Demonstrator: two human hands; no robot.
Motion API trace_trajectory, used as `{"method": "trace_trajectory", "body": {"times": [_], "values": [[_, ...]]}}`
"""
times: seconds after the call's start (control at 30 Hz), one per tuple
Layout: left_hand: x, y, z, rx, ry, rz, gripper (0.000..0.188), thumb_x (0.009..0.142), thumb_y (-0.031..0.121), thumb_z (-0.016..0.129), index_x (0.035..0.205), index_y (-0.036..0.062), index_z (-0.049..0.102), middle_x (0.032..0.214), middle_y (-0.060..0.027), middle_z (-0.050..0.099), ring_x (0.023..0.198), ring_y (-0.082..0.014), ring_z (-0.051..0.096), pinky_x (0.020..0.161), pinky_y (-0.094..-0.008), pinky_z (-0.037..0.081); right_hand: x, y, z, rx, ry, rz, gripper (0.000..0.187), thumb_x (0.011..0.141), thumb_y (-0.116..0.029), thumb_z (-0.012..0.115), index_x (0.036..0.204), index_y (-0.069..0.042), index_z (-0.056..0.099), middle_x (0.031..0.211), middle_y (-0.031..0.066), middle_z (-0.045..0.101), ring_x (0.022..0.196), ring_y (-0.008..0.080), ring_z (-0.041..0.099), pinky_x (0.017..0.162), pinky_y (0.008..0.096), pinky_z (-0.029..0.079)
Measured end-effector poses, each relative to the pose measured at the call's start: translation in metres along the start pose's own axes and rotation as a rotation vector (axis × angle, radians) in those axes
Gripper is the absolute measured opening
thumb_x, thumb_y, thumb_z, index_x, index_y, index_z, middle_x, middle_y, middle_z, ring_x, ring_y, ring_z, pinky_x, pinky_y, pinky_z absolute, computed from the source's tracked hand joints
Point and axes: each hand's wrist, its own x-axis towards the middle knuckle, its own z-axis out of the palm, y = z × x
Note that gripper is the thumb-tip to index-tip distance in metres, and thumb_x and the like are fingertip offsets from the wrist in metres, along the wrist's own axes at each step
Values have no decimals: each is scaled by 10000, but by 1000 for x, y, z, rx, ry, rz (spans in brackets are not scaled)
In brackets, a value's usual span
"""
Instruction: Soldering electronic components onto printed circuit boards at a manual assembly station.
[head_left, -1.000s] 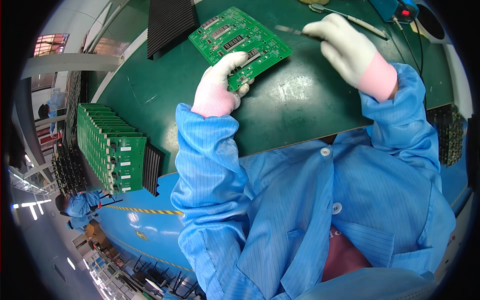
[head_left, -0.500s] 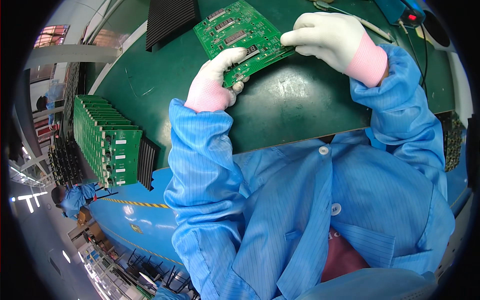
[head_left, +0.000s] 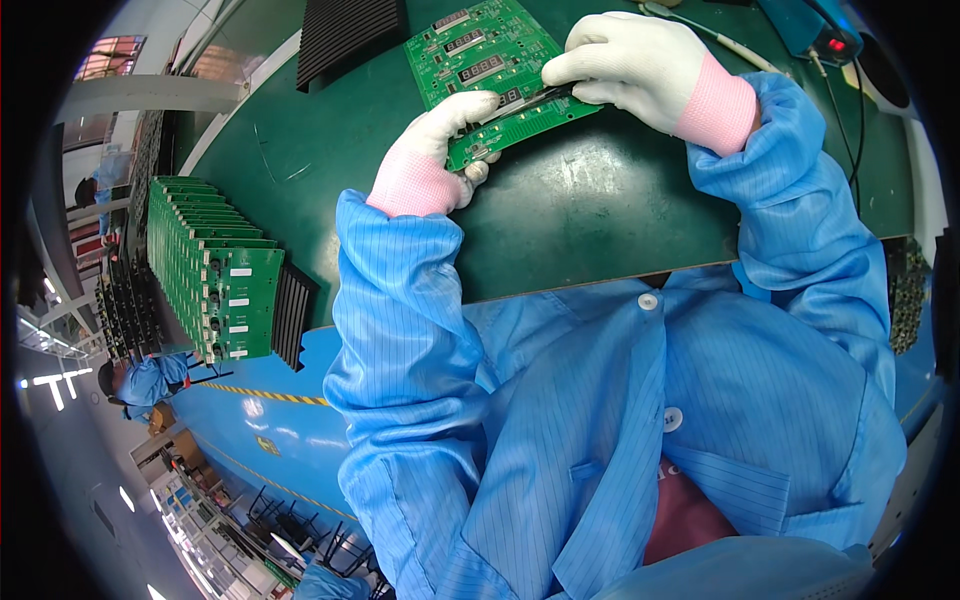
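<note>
A green circuit board (head_left: 470, 55) with several small display modules lies tilted on the dark green bench mat (head_left: 590, 215). My left hand (head_left: 445, 150), in a white glove with a pink cuff, grips the board's near edge. My right hand (head_left: 630, 65), gloved the same way, holds thin metal tweezers (head_left: 528, 98) whose tips rest on the board's near right part. Both sleeves are blue striped fabric.
A rack of upright green circuit boards (head_left: 205, 265) stands at the left beside the bench edge. A black ribbed tray (head_left: 350, 35) lies at the far left of the mat. A blue device with a red light (head_left: 815, 30) and cables sit far right. Another person in blue (head_left: 145, 380) is below left.
My right hand has come down from above the bench onto the board with the tweezers. The board and my left hand have shifted slightly nearer.
</note>
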Motion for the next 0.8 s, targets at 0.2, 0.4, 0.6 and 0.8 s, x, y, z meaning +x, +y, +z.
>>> {"method": "trace_trajectory", "body": {"times": [0.2,0.4,0.6,0.8], "values": [[-9,7,0,29,-11,-31,324,768,212,749,1007,22,641,823,-105,662,559,-147,554,374,-174,313,4,21,15,174,-36,-71,188,834,-119,638,1020,-123,668,927,56,595,799,237,585,721,303,474],[-14,12,1,87,-2,-75,361,768,228,749,1014,-5,622,779,-102,655,510,-122,534,356,-168,317,7,17,5,407,-52,-53,180,829,-90,640,1006,-99,671,898,61,600,775,245,583,714,305,474],[-17,12,6,138,30,-47,384,769,236,746,1023,-18,612,753,-100,646,480,-107,520,344,-165,318,5,23,7,478,-71,-28,177,827,-74,644,1001,-82,675,894,66,613,770,240,583,720,305,475],[-12,4,0,146,-30,46,372,770,232,740,1013,-21,615,751,-98,640,497,-108,527,354,-169,327,5,23,8,581,-84,-8,173,827,-61,644,996,-70,678,900,69,625,770,234,585,726,306,476]]}}
